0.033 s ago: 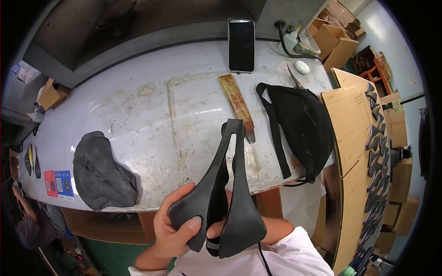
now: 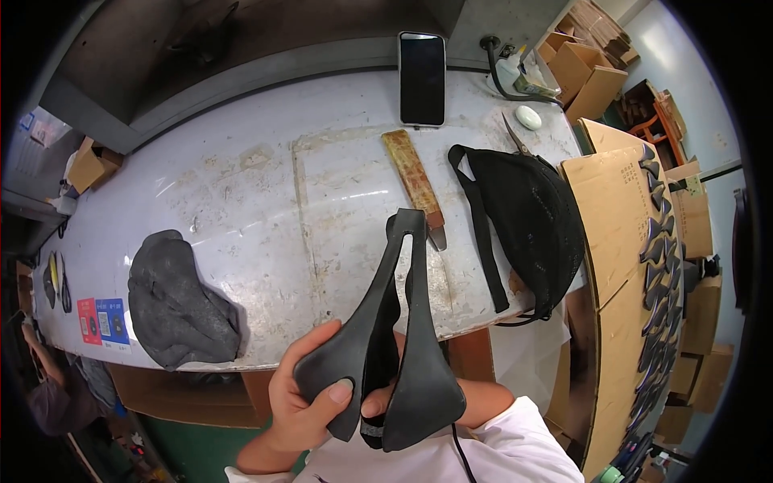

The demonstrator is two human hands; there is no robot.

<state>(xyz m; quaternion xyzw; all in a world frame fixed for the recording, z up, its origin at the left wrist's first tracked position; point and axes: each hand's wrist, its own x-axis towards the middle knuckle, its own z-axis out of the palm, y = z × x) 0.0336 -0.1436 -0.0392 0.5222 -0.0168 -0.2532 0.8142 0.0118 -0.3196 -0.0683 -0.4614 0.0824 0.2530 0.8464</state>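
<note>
A black bicycle saddle point(image 2: 432, 378) with a long slot down its middle is held up in front of me, its narrow nose pointing away over the table's near edge. Round its left wing my left hand point(image 2: 310, 394) is closed, thumb on top and fingers beneath. Under the right wing is my right hand point(image 2: 380, 396), mostly hidden; its thumb shows in the slot, pressed to the inner edge. Beyond the saddle's nose lies a knife point(image 2: 413, 173) with a tape-wrapped handle, its blade tip toward me.
On the worn white table point(image 2: 241, 201) are a crumpled dark grey cloth point(image 2: 181, 302), a black bag point(image 2: 527, 225), scissors point(image 2: 515, 133), a white oval object point(image 2: 528, 117) and an upright phone point(image 2: 422, 79). Cardboard point(image 2: 616, 266) with several dark pieces stands right. Another person point(image 2: 60, 386) is at far left.
</note>
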